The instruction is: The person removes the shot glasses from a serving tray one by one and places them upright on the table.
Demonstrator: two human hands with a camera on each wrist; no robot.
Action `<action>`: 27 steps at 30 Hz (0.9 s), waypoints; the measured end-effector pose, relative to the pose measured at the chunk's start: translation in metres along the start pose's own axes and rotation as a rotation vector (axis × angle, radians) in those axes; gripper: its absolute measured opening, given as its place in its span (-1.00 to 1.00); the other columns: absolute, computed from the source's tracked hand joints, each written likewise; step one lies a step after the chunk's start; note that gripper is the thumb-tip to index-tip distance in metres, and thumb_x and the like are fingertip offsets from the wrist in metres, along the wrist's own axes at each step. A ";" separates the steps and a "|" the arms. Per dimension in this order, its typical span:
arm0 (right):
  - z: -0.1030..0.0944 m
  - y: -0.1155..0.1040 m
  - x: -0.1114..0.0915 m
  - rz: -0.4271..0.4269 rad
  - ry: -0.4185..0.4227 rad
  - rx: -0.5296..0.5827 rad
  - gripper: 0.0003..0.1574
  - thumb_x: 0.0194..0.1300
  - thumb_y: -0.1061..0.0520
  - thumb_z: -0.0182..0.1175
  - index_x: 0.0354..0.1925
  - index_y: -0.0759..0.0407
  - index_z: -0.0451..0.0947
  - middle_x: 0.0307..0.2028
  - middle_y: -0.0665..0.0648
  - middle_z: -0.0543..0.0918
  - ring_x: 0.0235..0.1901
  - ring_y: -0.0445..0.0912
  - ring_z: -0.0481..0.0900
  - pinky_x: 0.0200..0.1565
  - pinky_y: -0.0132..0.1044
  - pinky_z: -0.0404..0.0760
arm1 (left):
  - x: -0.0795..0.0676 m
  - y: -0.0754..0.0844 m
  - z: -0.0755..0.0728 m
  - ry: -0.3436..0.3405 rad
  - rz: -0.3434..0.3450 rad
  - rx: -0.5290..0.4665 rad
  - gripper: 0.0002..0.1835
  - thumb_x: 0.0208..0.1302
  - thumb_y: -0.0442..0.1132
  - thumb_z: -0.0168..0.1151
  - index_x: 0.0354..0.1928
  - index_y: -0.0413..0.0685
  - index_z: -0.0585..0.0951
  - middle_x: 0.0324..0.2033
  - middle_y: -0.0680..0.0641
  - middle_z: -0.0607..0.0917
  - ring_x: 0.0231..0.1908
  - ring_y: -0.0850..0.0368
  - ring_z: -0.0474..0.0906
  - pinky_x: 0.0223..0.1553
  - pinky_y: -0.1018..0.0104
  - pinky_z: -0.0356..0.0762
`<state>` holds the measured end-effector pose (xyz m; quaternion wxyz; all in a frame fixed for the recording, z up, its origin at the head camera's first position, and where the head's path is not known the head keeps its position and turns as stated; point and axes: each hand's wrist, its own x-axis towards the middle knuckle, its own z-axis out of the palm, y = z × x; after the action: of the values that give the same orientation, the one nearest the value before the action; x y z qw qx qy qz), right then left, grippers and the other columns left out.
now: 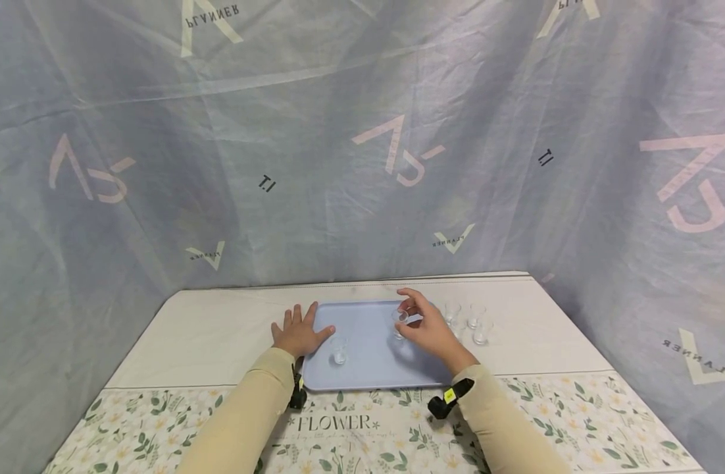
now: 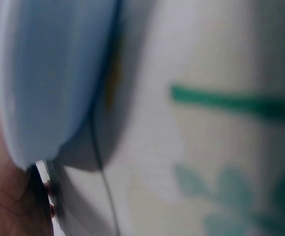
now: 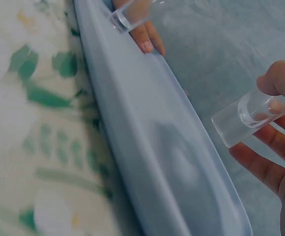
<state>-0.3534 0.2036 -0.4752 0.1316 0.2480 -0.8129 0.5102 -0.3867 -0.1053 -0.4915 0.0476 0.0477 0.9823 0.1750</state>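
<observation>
My right hand (image 1: 431, 332) pinches a small clear shot glass (image 1: 400, 316) between thumb and fingers above the right part of a light blue tray (image 1: 362, 378). In the right wrist view the held glass (image 3: 238, 125) tilts in that picture, and the lower fingers spread beside it. My left hand (image 1: 300, 336) lies on the tray's left edge with fingers spread. Close by it, another clear shot glass (image 1: 339, 354) stands on the left part of the tray. The left wrist view catches the tray's rim (image 2: 53, 83) and part of the left palm (image 2: 12, 191).
Several more clear shot glasses (image 1: 479, 332) stand on the white table right of the tray, partly behind my right hand. A floral cloth (image 1: 333, 454) covers the near side of the table. A grey printed curtain (image 1: 315, 217) hangs behind and at both sides.
</observation>
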 end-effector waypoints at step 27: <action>-0.047 -0.013 -0.053 -0.094 0.102 -0.132 -0.16 0.06 0.54 0.39 0.31 0.39 0.37 -0.18 0.44 0.57 -0.20 0.32 0.63 -0.27 0.22 0.67 | 0.010 -0.007 0.011 -0.010 0.000 -0.008 -0.03 0.40 0.43 -0.05 0.64 0.10 -0.06 0.57 -0.38 -0.13 0.54 -0.39 -0.31 0.36 -0.52 -0.39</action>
<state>-0.3035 0.2549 -0.4693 0.2125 0.2504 -0.8246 0.4607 -0.3960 -0.1067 -0.5045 0.0525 0.0485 0.9813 0.1788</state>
